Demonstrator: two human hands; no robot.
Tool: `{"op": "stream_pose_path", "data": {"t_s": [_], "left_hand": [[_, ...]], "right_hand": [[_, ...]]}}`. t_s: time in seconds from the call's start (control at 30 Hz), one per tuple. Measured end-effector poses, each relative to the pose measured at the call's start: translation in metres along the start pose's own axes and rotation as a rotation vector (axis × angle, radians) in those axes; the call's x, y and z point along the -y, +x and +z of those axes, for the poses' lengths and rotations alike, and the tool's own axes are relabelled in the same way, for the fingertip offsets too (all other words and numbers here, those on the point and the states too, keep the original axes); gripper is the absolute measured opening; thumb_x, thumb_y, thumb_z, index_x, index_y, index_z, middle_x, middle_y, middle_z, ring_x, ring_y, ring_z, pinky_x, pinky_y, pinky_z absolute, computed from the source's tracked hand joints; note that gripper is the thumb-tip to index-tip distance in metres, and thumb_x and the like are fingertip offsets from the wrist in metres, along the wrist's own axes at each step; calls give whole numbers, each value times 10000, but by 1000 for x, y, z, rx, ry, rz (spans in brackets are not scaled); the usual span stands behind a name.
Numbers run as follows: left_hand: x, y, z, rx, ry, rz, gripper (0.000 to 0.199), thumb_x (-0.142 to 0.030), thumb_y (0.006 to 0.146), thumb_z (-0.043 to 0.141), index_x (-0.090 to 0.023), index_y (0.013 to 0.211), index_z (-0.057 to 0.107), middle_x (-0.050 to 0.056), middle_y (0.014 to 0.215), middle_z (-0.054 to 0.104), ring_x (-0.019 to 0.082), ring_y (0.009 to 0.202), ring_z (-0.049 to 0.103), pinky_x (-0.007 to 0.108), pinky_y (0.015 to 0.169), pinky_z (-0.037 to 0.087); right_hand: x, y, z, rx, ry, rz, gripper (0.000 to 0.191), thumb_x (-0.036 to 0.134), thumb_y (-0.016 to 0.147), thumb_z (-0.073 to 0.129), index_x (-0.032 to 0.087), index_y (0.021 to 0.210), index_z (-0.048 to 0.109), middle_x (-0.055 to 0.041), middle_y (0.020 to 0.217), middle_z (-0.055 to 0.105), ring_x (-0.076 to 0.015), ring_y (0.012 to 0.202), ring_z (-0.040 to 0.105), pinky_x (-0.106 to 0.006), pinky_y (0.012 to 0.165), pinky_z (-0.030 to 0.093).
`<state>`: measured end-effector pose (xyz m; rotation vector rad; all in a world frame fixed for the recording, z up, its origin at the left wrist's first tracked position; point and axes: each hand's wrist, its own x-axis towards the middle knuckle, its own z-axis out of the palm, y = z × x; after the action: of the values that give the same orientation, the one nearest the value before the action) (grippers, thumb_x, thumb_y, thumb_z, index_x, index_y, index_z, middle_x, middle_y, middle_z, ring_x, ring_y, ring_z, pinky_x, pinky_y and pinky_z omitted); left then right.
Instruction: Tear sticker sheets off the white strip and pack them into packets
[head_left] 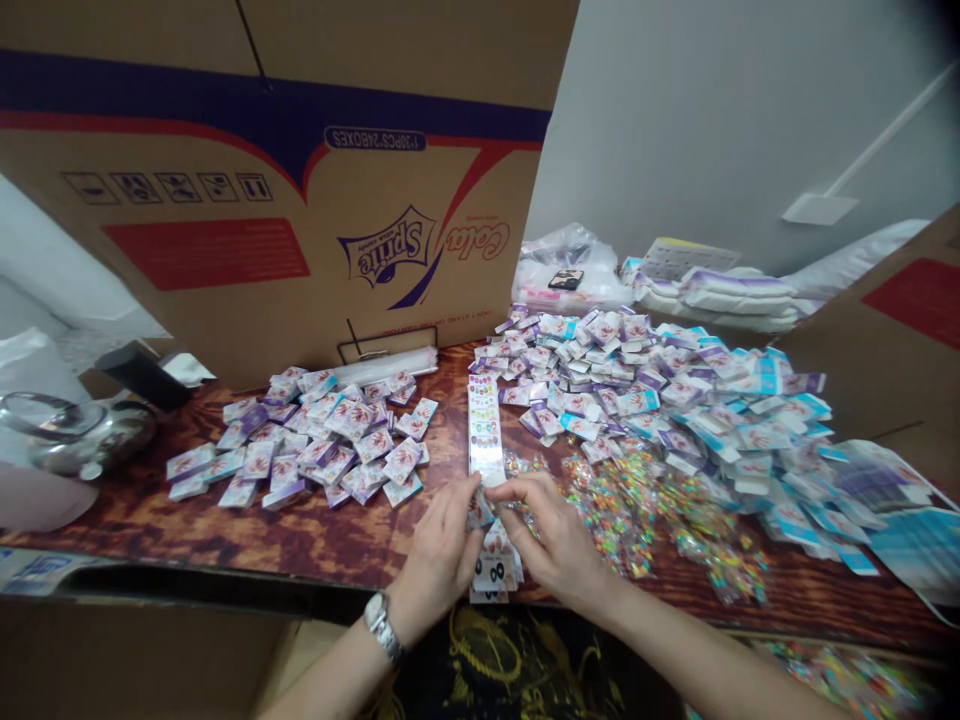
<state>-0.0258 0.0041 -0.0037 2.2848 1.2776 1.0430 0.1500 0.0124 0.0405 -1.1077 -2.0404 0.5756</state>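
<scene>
My left hand [442, 540] is closed round a small printed box [478, 512], most of which the fingers hide. My right hand [559, 545] pinches at the upper end of that same box, thumb and forefinger close together; whether a tiny piece is between them I cannot make out. Just beyond the fingertips lies a long strip of colourful stickers [485, 420]. Below the hands, at the table's front edge, are printed sheets [495, 570] with dark round marks. Small clear bags of coloured candy [630, 510] are heaped right beside my right hand.
A pile of small boxes [330, 435] lies left, and a larger heap of flat boxes [675, 390] spreads right. A big carton [270, 220] stands behind on the wooden table [442, 400]. A metal kettle [90, 430] is far left; plastic packs [574, 275] sit at the back.
</scene>
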Motion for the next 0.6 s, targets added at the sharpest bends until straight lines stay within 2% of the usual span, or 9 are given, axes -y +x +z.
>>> {"op": "stream_pose_path", "data": {"t_s": [0.1,0.27,0.4,0.6], "left_hand": [[-1,2,-2,-4,-22,-21,576,-68,813,416,-176,1359,266,142,1232,508,234,1152,492,409,961,442],[-4,4,0,-28,84,70,593,-49,834,391,-181,1393,241,146,1230,502,240,1165,476,408,964,443],[1,1,7,-129,237,147,620,-16,840,379,-171,1417,216,159,1259,479,266,1232,418,435,1005,412],[7,0,13,-155,330,195,642,-8,841,400,-158,1430,194,177,1250,479,299,1253,398,464,1003,418]], "right_hand": [[-1,1,-5,29,-52,-71,203,172,870,488,210,1059,554,-83,989,594,-216,999,532,-371,850,483],[-1,8,-7,15,-46,27,105,194,871,519,213,966,561,-50,892,619,-196,865,568,-322,743,483],[2,12,-4,-11,-203,3,88,217,862,550,208,947,571,-52,872,645,-211,839,552,-328,719,450],[3,14,-2,-39,-421,-100,109,241,892,510,206,931,606,-62,753,668,-218,762,538,-334,660,401]]}}
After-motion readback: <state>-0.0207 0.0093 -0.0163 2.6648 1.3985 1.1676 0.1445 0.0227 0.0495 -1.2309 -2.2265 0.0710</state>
